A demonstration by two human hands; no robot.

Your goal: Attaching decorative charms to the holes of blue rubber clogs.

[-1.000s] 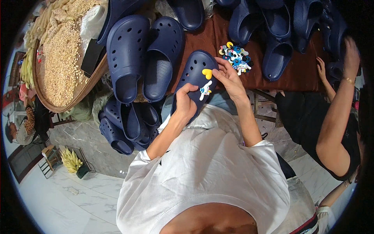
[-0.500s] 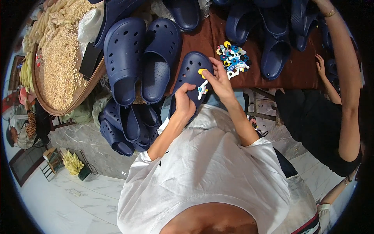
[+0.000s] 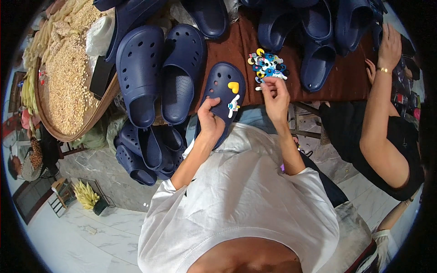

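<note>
My left hand (image 3: 211,119) grips a navy clog (image 3: 221,74) by its side, with the thumb on the upper. On the clog's holed front sit a yellow heart-shaped charm (image 3: 233,87) and, just below it, a white figure charm (image 3: 233,106) with blue and yellow bits. My right hand (image 3: 276,99) is at the near edge of a pile of small shoe charms (image 3: 271,63) in white, blue, black and yellow. Its fingers are bent in a pinch, and a small white charm (image 3: 259,88) shows at their tips. Its shape is mostly hidden.
Navy clogs (image 3: 141,68) stand left of my work, and more clogs (image 3: 318,63) lie at the back right of the brown cloth (image 3: 300,86). A round basket of kernels (image 3: 68,91) is at far left. Another person's arm (image 3: 380,91) reaches in from the right.
My right hand has left the yellow charm on the clog and moved right to the charm pile. The other person's arm at the right has drawn lower. My left hand keeps its hold.
</note>
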